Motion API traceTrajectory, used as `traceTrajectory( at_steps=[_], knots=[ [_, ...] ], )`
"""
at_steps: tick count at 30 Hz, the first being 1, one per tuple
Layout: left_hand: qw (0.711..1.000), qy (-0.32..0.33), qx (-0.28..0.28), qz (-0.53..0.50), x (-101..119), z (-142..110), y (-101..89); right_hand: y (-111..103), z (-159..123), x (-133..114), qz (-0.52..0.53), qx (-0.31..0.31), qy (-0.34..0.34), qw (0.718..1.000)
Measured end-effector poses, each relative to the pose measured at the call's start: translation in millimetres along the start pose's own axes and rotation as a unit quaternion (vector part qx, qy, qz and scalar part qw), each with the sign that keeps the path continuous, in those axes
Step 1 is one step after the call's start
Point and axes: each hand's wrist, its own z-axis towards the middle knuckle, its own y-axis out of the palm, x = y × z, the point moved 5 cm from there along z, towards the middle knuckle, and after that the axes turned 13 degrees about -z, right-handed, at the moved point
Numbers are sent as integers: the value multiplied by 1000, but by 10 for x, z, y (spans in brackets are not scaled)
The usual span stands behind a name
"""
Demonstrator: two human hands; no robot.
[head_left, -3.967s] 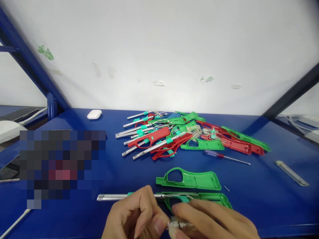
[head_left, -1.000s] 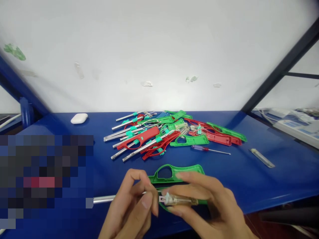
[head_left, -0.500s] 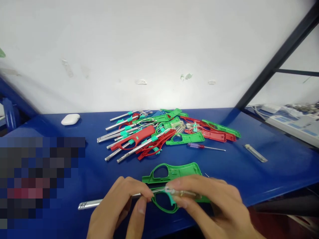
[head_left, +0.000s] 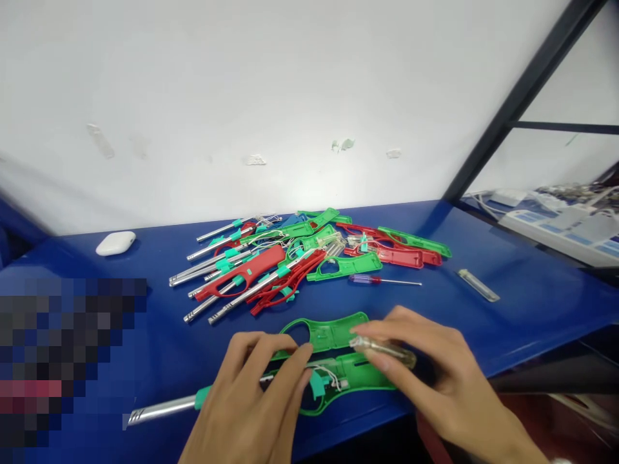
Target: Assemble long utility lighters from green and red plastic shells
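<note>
A green lighter half-shell (head_left: 358,374) with a silver metal tube (head_left: 162,407) lies at the table's front edge. My left hand (head_left: 256,393) rests on it, fingers curled and pressing down near its trigger opening. My right hand (head_left: 430,367) pinches a clear plastic fuel tank (head_left: 387,348) just above the shell's right end. A second, empty green shell (head_left: 329,330) lies right behind, touching neither hand.
A pile of red and green lighter shells and metal tubes (head_left: 290,261) sits mid-table. A small screwdriver (head_left: 382,281) and a clear strip (head_left: 478,285) lie to its right, a white earbud case (head_left: 115,243) at the back left. The blue table (head_left: 532,309) ends just before my hands.
My right hand has carried the clear tank from the shell's trigger area to its right end. My left hand has shifted onto the shell. The view has swung to the right.
</note>
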Motion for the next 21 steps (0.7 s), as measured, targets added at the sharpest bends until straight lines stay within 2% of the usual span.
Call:
traceTrajectory(
  at_steps=[3, 6, 12, 16, 21],
  knots=[
    [999, 12, -50, 17, 82, 131, 80, 44, 4, -22, 21, -38, -21, 999],
    [997, -5, -74, -2, 132, 196, 157, 84, -15, -7, 14, -75, -27, 997],
    [995, -9, -90, -35, 24, 176, 202, 138, -40, 25, -7, -121, -11, 993],
    [995, 1, -91, -43, -43, 101, 226, 147, -37, -4, -6, -120, -15, 993],
    [997, 20, -67, -34, -96, -55, 265, 87, 44, -101, -33, -36, 5, 999]
  ],
)
